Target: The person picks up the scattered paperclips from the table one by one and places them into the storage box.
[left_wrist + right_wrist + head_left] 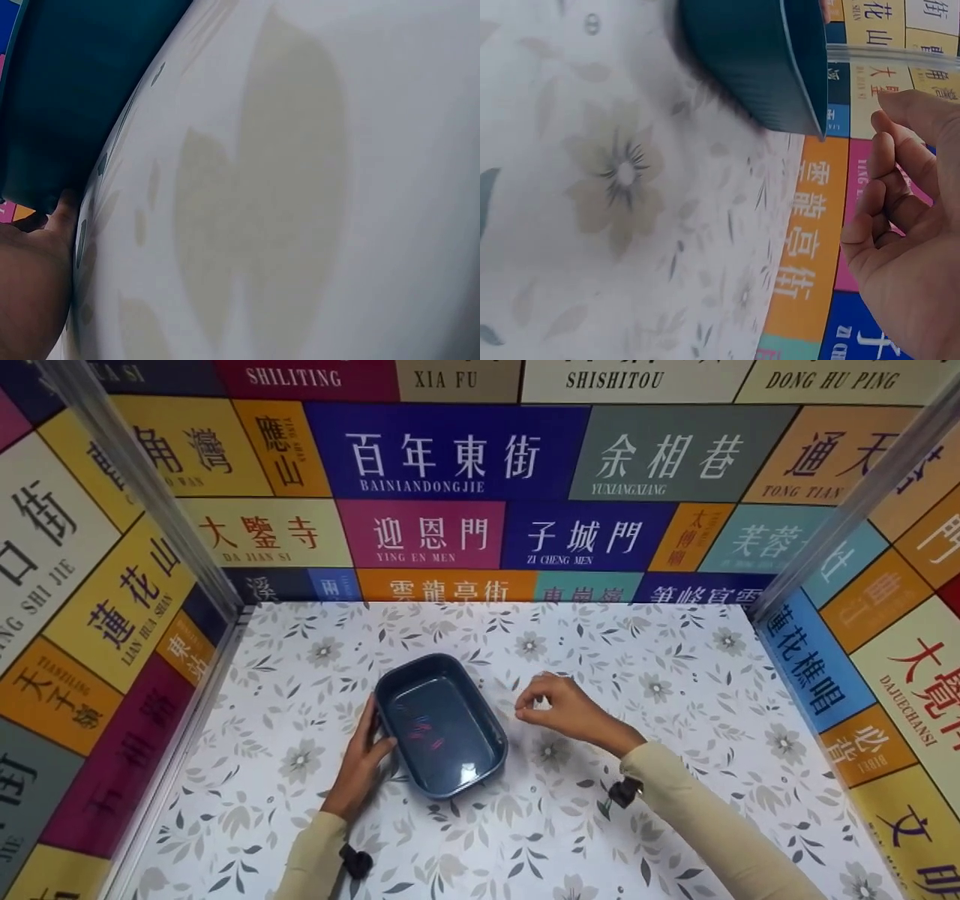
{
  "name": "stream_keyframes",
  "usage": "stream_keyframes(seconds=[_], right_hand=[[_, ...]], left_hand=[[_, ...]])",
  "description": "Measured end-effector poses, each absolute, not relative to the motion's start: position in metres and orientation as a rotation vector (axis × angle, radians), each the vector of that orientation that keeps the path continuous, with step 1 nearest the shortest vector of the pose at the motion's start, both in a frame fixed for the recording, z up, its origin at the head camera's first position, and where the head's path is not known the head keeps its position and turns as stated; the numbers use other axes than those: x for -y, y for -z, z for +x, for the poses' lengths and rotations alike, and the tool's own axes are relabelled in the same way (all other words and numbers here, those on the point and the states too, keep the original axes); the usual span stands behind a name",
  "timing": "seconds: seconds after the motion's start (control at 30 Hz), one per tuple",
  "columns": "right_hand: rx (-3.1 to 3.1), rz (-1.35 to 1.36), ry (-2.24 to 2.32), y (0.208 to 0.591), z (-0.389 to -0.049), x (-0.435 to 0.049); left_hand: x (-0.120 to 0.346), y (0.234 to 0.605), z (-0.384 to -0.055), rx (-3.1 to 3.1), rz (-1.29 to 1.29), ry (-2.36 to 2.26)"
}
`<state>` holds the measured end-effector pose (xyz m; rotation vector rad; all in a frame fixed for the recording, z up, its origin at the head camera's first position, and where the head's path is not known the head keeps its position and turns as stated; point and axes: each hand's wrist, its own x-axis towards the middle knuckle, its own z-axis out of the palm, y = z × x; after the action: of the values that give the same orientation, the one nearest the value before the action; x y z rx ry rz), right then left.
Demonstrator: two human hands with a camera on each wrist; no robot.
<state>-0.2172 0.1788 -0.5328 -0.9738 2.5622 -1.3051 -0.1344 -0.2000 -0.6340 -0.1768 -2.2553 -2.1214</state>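
A dark blue rectangular dish point(487, 716) with rounded corners stands tilted to my view near the table's middle. Several small pink and blue thin pieces point(421, 729) lie on its bottom. My left hand point(361, 765) rests along the outside of its left wall, fingers straight and thumb at the rim; in the left wrist view a finger point(66, 214) is at the base of the dish. To the right of the dish, my right hand point(559, 706) is raised, its fingers curled in and thumb and forefinger tips close together. Nothing shows between them in the right wrist view.
White cloth with grey flowers and leaves point(637, 660) covers the table. Coloured panels with street names point(450, 450) stand along the back and both sides. Clear upright strips point(847, 502) run at the corners. A dark wrist camera point(356, 861) sits below each hand.
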Motion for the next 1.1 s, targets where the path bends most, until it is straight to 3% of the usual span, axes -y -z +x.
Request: stream_keyframes(seconds=[1.1], right_hand=[[-2.704,-0.710,1.436,0.597,-0.160,-0.265]], left_hand=[[0.200,0.634,-0.134,2.247,-0.133,2.147]])
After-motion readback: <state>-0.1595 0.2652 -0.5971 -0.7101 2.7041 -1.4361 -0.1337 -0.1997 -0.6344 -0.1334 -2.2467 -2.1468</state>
